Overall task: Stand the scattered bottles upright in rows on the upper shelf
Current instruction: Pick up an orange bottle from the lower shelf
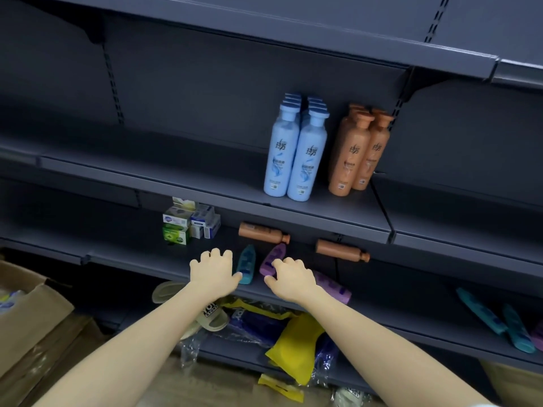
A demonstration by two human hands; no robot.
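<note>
A person faces dark grey shop shelving, both bare arms reaching forward to the lower shelf [132, 259].

On the upper shelf [205, 183], blue bottles [293, 154] stand upright in two rows running front to back, caps up. Just to their right, orange bottles [360, 154] stand upright in the same way.

The scattered bottles lie flat on the lower shelf. A brown bottle [260, 230] lies with its long axis left to right, cap pointing right. A second brown bottle [340, 250] lies farther right, pointing the same way. A teal bottle [246, 264] lies front to back. Beside it, a purple bottle [273, 255] lies front to back with its far end angled to the right. Another purple bottle [333, 286] runs out from under the right wrist toward the near right.

The left hand [213, 273] is palm down, fingers loosely bent and holding nothing, its thumb tip touching the teal bottle's near end. The right hand [289, 279] hovers over the near end of the first purple bottle, forefinger on it and thumb beside it; whether the grip has closed on it cannot be told.

Soap boxes [188, 221] are stacked at the left of the lower shelf. More teal bottles [482, 311] lie far right. Sandals [211, 315] and a yellow packet [293, 342] lie below.
</note>
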